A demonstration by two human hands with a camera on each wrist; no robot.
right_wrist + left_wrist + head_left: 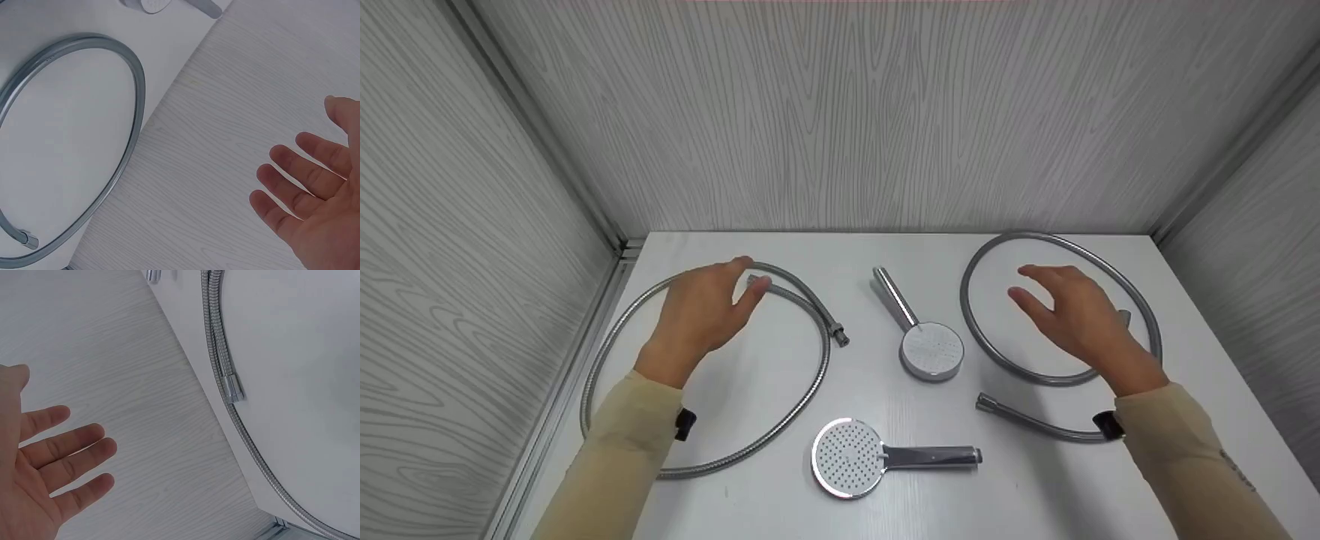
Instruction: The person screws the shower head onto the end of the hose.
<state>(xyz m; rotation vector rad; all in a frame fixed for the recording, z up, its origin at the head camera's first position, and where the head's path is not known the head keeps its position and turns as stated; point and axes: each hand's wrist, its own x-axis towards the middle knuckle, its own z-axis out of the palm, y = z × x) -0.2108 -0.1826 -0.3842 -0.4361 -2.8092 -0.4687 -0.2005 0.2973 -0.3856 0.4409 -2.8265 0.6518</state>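
Note:
My left hand (699, 315) hovers over a coiled ribbed metal shower hose (808, 395), fingers relaxed and holding nothing. In the left wrist view that hose's metal end fitting (232, 388) shows apart from the fingers. On the other side, my right hand (1072, 315) hangs above a smoother grey shower hose (969, 315), its fingers loosely spread around nothing. Between the hands lies a shower head (932, 351) with a slim chrome handle. Nearer to me is a second shower head (848, 458), with a dark-faced handle pointing right.
Everything lies on a white tabletop (765, 510). A wood-grain panel (840, 112) rises behind it, with similar panels on the left (457, 262) and right (1267, 195). A metal frame rail (555, 397) runs along the left edge.

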